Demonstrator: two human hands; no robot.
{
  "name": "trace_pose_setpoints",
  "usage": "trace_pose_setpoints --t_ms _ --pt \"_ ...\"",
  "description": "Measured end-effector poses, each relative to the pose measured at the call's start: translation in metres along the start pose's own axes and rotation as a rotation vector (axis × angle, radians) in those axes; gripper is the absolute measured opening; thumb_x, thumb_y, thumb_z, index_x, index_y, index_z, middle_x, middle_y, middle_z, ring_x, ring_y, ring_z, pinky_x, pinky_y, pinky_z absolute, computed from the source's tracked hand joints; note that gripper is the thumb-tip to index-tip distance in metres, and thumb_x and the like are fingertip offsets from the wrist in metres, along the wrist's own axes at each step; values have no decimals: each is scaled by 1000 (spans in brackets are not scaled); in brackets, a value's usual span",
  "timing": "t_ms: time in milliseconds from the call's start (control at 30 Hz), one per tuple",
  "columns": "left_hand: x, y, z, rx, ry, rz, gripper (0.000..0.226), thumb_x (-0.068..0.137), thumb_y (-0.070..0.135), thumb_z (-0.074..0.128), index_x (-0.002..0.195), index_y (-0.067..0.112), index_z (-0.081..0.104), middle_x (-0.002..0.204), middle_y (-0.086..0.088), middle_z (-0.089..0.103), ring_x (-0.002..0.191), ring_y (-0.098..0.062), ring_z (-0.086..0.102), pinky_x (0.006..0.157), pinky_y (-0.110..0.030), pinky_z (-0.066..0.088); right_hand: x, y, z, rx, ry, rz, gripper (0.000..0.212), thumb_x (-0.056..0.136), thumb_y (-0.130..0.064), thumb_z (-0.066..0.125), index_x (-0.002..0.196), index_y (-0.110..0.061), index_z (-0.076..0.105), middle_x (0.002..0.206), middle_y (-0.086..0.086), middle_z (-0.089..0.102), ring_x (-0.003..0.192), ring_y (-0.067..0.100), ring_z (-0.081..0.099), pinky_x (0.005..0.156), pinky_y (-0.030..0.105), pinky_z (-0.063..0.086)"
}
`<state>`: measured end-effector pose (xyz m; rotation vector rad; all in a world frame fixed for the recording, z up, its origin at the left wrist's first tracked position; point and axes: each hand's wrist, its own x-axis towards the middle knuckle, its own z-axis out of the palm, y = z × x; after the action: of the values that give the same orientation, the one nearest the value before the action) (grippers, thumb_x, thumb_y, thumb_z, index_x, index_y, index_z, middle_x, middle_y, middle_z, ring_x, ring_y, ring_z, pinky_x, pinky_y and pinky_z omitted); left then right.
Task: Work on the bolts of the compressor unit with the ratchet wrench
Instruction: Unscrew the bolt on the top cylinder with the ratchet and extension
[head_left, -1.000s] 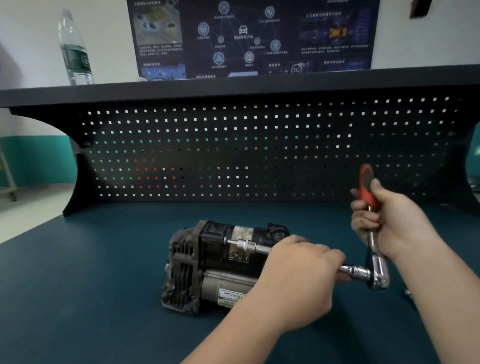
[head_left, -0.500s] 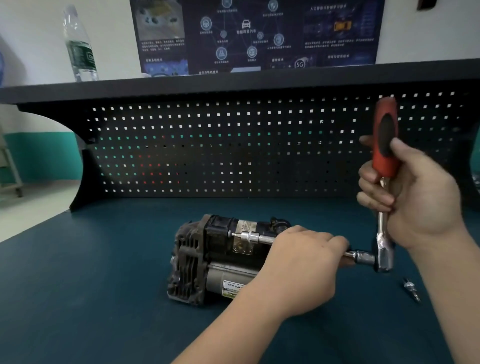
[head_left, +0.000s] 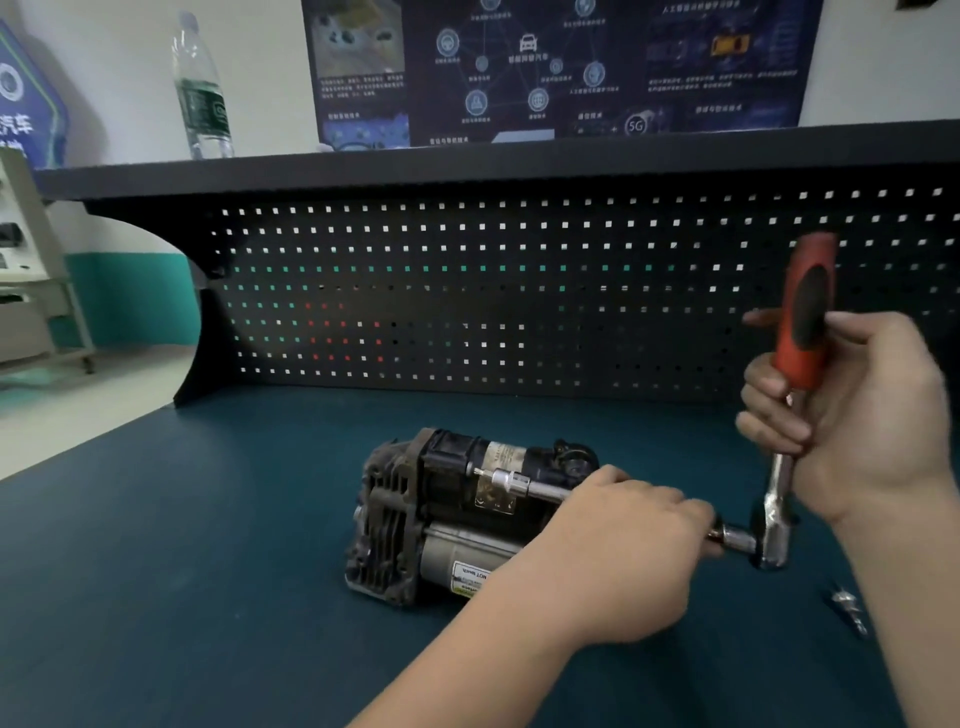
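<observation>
The compressor unit (head_left: 436, 514), dark and grimy with a silver motor can, lies on its side mid-bench. A long chrome extension bar with a socket (head_left: 511, 479) runs from its upper body to the right, into the ratchet wrench (head_left: 779, 499). My left hand (head_left: 618, 551) is wrapped around the middle of the bar, hiding that stretch. My right hand (head_left: 857, 415) grips the wrench's red-and-black handle, which stands nearly upright with the chrome head at the bottom. The bolt under the socket is hidden.
A loose bolt or small bit (head_left: 847, 608) lies on the dark teal bench top (head_left: 208, 597) just right of the wrench head. A black pegboard back panel (head_left: 467, 291) rises behind, with a shelf carrying a water bottle (head_left: 200, 88). A poster hangs above.
My right hand swung the handle up from a low, tilted position to nearly upright, then held it there. My left hand stayed on the extension bar. The camera shifted slightly.
</observation>
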<state>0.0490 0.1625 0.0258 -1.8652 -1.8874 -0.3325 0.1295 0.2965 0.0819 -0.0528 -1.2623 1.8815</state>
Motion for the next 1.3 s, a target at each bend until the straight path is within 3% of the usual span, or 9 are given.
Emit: trace_pose_setpoints --t_ms 167,300,467,600,733,833,1100,1167,1300 --pt "7 -1 -5 -102 -52 -70 13 95 23 48 101 18 58 90 -2 66 81 -26 58 73 -33 32 -2 -7 0 -9 -109 10 41 94 -43 37 92 -12 64 55 -1 41 33 7 24 34 13 24" --pt "0 -2 -3 -107 -26 -29 16 95 24 48 104 19 61 91 -2 66 82 -25 59 81 -33 37 10 13 -20 186 133 315 34 93 -41 47 88 -9 59 56 -2 42 32 3 27 30 14 23" --pt "2 -4 -1 -108 -8 -41 17 96 28 47 103 19 59 95 0 66 86 -23 59 84 -34 39 13 51 -41 363 405 697 26 99 -21 36 81 -6 46 62 2 39 29 3 27 29 11 20" --pt "1 -1 -1 -120 -49 -37 29 98 38 41 109 18 59 101 -1 66 94 -23 58 89 -35 37 12 20 -24 187 236 338 36 96 -39 42 85 -8 57 56 -2 42 31 4 26 30 13 21" --pt "4 1 -1 -121 21 -63 13 95 24 48 96 16 57 90 -1 65 83 -26 58 79 -33 36 -4 -4 2 -24 -83 -63 41 95 -48 41 98 -14 64 57 -2 46 33 6 26 35 14 25" --pt "1 1 0 -114 50 -48 12 94 24 49 94 17 59 87 1 65 79 -24 57 78 -29 33 -6 -2 4 -10 -80 -43 38 95 -46 44 97 -14 64 58 -2 48 34 5 27 34 14 25" --pt "-3 0 3 -115 -19 -66 19 95 30 48 104 20 61 94 2 66 88 -22 59 81 -32 41 8 44 -29 143 413 589 16 97 -24 41 85 -15 45 67 -1 35 26 2 25 28 10 18" --pt "-3 1 2 -135 -41 -69 22 96 33 47 106 21 62 96 1 67 90 -23 59 82 -35 42 8 41 -24 117 393 544 10 98 -24 42 91 -17 45 66 -1 36 26 2 26 28 11 18" --pt "0 3 -1 -112 -41 -48 27 97 34 44 105 14 61 94 -5 65 88 -28 58 80 -37 41 1 10 -4 -4 104 31 25 96 -28 42 94 -11 59 57 -2 45 33 5 27 33 15 21"
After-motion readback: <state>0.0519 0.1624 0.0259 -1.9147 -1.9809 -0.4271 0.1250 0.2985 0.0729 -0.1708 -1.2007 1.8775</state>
